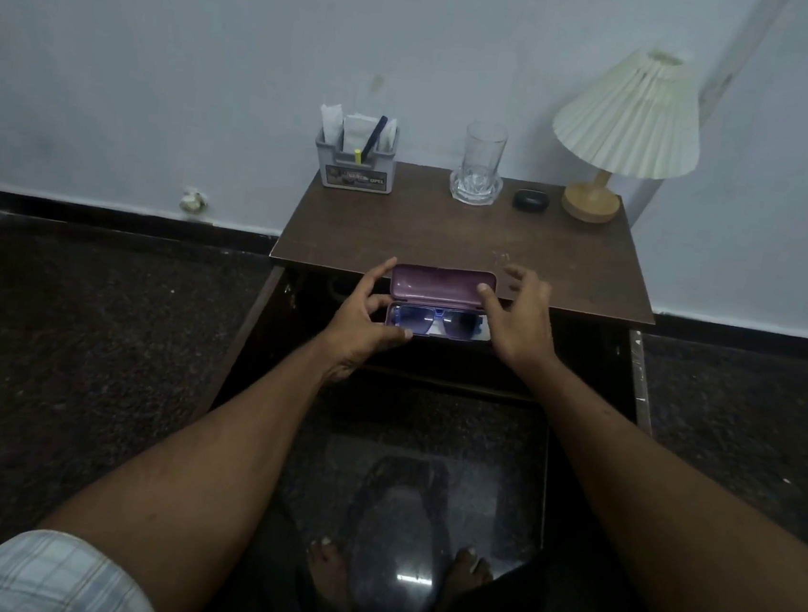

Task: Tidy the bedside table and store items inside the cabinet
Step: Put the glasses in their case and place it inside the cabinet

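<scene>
A purple glasses case [441,286] is held open in front of the brown bedside table [468,243], at its near edge. Dark sunglasses [435,320] with a blue frame lie in the lower half of the case. My left hand [366,312] grips the case's left end, thumb under and fingers on the lid. My right hand [520,318] is at the right end, its index fingertip touching the lid's right corner and the other fingers spread. Below the tabletop the cabinet [436,359] stands open and dark inside.
Along the table's back stand a grey organiser [357,166] with papers and pens, a clear glass [481,164] on a glass coaster, a small black case [531,200], and a pleated lamp [625,129]. Open cabinet doors [249,334] flank my arms. My bare feet rest on dark floor.
</scene>
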A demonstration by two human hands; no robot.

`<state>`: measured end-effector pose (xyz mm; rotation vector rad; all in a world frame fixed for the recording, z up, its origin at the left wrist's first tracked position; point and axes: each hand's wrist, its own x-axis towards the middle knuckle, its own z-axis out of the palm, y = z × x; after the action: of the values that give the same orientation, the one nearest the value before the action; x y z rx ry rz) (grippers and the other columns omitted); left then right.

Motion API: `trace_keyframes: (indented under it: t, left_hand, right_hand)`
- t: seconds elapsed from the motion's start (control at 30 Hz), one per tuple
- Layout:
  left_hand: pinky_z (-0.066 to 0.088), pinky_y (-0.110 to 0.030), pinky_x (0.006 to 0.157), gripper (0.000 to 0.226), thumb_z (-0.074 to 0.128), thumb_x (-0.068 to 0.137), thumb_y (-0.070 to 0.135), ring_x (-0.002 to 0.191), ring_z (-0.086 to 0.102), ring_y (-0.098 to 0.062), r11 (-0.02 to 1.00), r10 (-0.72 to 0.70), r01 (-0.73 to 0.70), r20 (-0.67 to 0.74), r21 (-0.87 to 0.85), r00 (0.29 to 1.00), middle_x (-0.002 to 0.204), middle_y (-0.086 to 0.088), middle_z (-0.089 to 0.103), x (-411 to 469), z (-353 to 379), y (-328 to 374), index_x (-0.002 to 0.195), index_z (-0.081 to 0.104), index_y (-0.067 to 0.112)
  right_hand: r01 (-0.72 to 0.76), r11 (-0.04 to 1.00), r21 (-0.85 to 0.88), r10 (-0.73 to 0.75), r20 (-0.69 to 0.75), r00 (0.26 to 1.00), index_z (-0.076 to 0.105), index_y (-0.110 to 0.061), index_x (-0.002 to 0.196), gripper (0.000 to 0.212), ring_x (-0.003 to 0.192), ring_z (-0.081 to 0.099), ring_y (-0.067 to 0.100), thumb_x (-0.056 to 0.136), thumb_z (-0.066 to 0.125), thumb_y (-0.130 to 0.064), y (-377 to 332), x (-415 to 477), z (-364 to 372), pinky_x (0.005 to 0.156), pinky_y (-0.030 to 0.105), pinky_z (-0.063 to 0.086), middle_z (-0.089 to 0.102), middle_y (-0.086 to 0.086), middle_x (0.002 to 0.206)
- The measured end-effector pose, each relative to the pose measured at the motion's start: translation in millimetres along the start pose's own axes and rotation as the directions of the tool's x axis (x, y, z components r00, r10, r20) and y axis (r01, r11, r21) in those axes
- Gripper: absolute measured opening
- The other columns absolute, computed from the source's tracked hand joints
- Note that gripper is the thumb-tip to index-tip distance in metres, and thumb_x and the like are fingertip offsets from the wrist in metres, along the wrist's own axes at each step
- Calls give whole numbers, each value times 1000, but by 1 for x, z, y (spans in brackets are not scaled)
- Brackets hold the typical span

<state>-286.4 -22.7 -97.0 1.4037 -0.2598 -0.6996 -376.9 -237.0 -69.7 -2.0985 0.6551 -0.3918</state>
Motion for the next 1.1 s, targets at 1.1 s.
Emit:
trace_keyframes:
  t: [1.1]
  left_hand:
    - [61, -33, 75, 23, 68, 93, 12, 110, 68, -23, 986, -111, 76, -247, -146, 963, 120, -11, 68, 12, 11, -9, 116, 67, 15]
  right_hand:
    - [-284, 854, 437, 191, 246, 950, 64, -6, 120, 29, 104, 68, 23, 93, 69, -16, 3, -20, 7, 80, 37, 62, 65, 15, 119]
